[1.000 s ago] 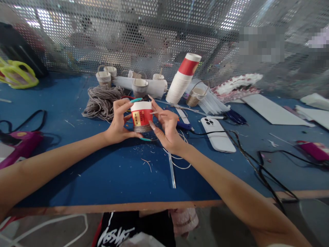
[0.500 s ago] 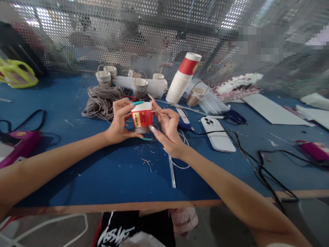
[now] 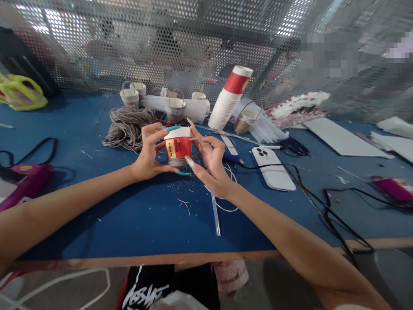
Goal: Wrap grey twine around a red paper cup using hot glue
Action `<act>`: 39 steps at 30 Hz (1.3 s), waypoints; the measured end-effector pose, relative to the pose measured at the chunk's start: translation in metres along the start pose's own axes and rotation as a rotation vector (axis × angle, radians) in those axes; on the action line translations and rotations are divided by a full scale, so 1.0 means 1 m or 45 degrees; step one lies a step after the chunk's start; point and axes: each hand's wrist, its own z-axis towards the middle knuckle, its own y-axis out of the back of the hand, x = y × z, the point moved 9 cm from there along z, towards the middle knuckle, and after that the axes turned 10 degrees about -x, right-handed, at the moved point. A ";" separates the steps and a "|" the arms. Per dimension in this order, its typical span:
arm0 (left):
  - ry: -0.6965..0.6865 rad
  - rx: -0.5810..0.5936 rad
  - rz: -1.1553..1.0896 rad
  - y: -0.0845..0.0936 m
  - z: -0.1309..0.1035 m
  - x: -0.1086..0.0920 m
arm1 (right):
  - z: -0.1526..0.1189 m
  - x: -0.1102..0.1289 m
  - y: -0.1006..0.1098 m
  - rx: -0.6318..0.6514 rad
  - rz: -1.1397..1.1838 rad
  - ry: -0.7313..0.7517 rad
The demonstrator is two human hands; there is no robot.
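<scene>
Paper cup (image 3: 178, 145), smooth-sided, ridged cord (image 3: 176, 162) around its base, between grasping left fingers (image 3: 155, 137) and right fingers (image 3: 211, 142).

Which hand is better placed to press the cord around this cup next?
Probably the right hand: its thumb is near the top of the wound cord, while the left hand seems busy bracing the paper cup at rim and base.

Left fingers (image 3: 157, 137) and right fingers (image 3: 199, 171) hold a red-and-white cup (image 3: 180, 145)
</scene>
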 end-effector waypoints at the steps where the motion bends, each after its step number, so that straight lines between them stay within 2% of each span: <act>1: 0.001 0.000 -0.001 0.000 0.000 0.000 | 0.000 0.001 0.000 -0.003 0.000 0.013; 10: -0.033 -0.012 0.054 0.001 0.003 -0.003 | -0.001 -0.003 0.000 0.013 0.039 -0.057; 20: -0.038 -0.007 0.045 0.002 0.000 0.000 | 0.000 0.000 0.000 -0.023 0.049 -0.029; 26: -0.058 -0.087 0.068 0.005 0.004 -0.003 | -0.001 -0.005 0.000 0.011 -0.015 -0.016; 31: 0.010 -0.106 -0.035 0.004 0.005 0.001 | 0.001 0.002 0.003 -0.040 0.072 0.028; 35: 0.088 -0.068 -0.081 0.002 0.003 0.005 | 0.002 0.010 0.005 -0.112 -0.011 0.103; 39: 0.160 -0.066 -0.072 0.001 0.002 0.007 | 0.002 0.003 0.005 -0.123 -0.056 0.097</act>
